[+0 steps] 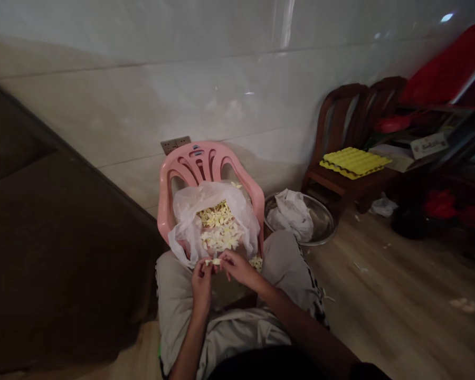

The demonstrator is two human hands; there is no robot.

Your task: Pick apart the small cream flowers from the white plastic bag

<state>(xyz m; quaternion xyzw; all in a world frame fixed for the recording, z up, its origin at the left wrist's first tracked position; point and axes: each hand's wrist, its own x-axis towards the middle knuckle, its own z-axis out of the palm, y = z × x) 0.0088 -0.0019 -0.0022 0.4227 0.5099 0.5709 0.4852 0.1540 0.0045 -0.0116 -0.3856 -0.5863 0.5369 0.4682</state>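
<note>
Between my knees, a pink plastic chair (pixel 166 200) carries an opened translucent plastic bag (pixel 186 206). Inside the bag lies a heap of pale yellow-white flowers (pixel 221 232). Just in front of the bag, my left hand (pixel 202 274) and my right hand (pixel 235 266) meet, fingertips pinched on one small pale flower (pixel 212 262). The left fingers are closed on one end, the right fingers on the other. More pale flowers (pixel 256 263) show beside my right wrist, partly hidden by my arm.
Right of the chair, a metal basin (pixel 324 240) on the floor holds a whitish plastic bag (pixel 291 214). Yellow egg trays (pixel 354 162) rest on a wooden chair (pixel 324 121). A dark panel (pixel 63 253) stands left; a tiled wall (pixel 142 105) closes off the front.
</note>
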